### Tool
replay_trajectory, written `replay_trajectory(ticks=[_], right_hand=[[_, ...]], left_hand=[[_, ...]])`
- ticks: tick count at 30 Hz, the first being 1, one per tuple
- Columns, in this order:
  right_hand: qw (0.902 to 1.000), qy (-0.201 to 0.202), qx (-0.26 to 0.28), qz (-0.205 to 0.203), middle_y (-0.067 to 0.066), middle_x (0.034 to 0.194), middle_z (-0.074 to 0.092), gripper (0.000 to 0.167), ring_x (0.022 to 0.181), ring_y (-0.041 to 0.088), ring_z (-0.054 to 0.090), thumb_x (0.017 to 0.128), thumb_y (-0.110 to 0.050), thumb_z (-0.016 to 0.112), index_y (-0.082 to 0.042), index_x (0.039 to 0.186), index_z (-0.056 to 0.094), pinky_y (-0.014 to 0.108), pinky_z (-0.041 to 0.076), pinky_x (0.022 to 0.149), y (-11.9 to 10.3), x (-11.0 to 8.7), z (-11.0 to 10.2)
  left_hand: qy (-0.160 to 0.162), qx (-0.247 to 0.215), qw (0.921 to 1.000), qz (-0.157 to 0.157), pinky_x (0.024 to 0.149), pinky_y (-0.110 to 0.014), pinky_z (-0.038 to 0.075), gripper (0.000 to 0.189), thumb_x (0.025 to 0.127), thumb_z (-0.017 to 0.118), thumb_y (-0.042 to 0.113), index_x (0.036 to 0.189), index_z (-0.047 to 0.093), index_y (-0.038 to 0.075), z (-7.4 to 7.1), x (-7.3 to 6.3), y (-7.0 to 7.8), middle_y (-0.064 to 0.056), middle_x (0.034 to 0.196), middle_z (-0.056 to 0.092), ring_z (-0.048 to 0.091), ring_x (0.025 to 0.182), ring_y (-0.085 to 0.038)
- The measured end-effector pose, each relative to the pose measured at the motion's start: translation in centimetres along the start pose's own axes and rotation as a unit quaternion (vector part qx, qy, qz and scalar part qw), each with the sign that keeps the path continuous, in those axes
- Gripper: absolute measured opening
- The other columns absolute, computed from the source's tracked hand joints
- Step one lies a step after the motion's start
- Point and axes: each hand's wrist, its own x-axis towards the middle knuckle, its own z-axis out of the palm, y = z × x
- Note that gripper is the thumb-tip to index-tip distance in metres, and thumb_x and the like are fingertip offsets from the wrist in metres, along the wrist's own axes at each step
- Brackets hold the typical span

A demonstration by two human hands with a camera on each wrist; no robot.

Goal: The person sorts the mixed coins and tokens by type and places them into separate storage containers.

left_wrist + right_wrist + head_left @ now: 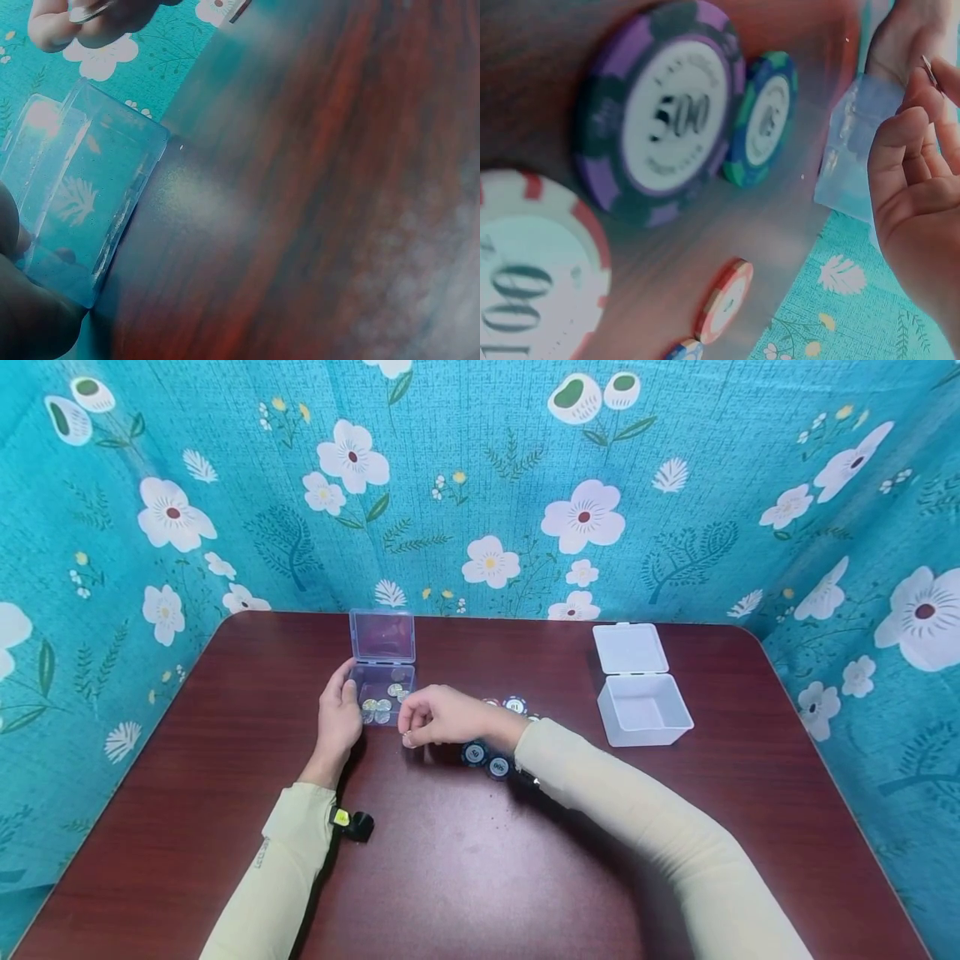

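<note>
A clear hinged plastic box [381, 680] lies with its lid raised, several silvery coins [383, 705] inside. My left hand [341, 714] grips its left side with thumb and fingers; the left wrist view shows them at the edge of the box [97, 180]. Over the box's front right corner, my right hand [442, 714] pinches a coin [929, 70] between thumb and fingertips. That coin [91, 10] appears edge-on at the top of the left wrist view. Beneath my right forearm lie poker chips, partly hidden, including a purple 500 chip [676, 116] and a blue-green 50 chip [767, 120].
To the right stands a white plastic box [611, 722] with its lid folded back. A red-and-white 100 chip [517, 300] and a red chip [726, 301] lie among the other chips. Flowered cloth [480, 485] hangs behind the dark wooden table [465, 877].
</note>
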Motion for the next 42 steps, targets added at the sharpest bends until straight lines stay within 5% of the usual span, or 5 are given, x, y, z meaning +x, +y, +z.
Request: replay_trajectory(ticks=[14,22,27,36,42], right_hand=[[0.9891,0.117,0.071,0.055,0.03,0.087,0.066,0.008,0.052,0.029,0.052,0.091,-0.007,0.074,-0.005,0.095,0.068,0.024,0.041,0.041,-0.9,0.9,-1.6],[0.9711,0.191,0.107,0.097,0.007,0.064,0.063,0.009,0.055,0.032,0.056,0.089,-0.011,0.077,-0.006,0.093,0.07,0.032,0.046,0.043,-1.2,1.3,-2.1],[0.9617,0.212,0.133,0.112,0.006,0.065,0.064,0.009,0.06,0.038,0.057,0.089,-0.012,0.076,-0.007,0.093,0.071,0.033,0.046,0.044,-0.9,1.6,-2.3],[0.9492,0.244,0.146,0.134,0.014,0.076,0.07,0.009,0.05,0.016,0.054,0.09,-0.012,0.074,-0.005,0.096,0.073,0.027,0.045,0.043,-1.0,2.4,-2.8],[0.9451,0.253,0.151,0.142,0.019,0.091,0.073,0.011,0.06,0.033,0.06,0.092,-0.014,0.073,-0.005,0.098,0.073,0.025,0.046,0.043,-1.3,2.9,-3.0]], left_hand=[[-0.001,0.002,1.0,-0.004,0.115,-0.039,0.033,0.044,0.108,0.033,0.002,0.151,0.042,0.002,0.1,0.1,0.6,-0.019,0.151,0.044,0.041,0.139,-0.025],[0.0,0.004,0.9999,-0.01,0.115,-0.037,0.033,0.044,0.108,0.033,0.003,0.151,0.042,0.003,0.0,0.1,0.6,-0.017,0.152,0.044,0.041,0.139,-0.024],[0.0,0.003,0.9999,-0.014,0.114,-0.037,0.034,0.045,0.108,0.033,0.004,0.152,0.041,0.003,0.0,0.0,0.5,-0.017,0.152,0.044,0.042,0.138,-0.024],[0.0,0.004,0.9998,-0.018,0.114,-0.037,0.035,0.045,0.108,0.033,0.003,0.152,0.042,0.004,0.0,0.0,0.3,-0.018,0.152,0.044,0.043,0.138,-0.025],[-0.001,0.001,0.9998,-0.02,0.114,-0.038,0.035,0.044,0.108,0.033,0.004,0.152,0.042,0.004,0.0,0.0,0.2,-0.018,0.151,0.045,0.043,0.137,-0.025]])
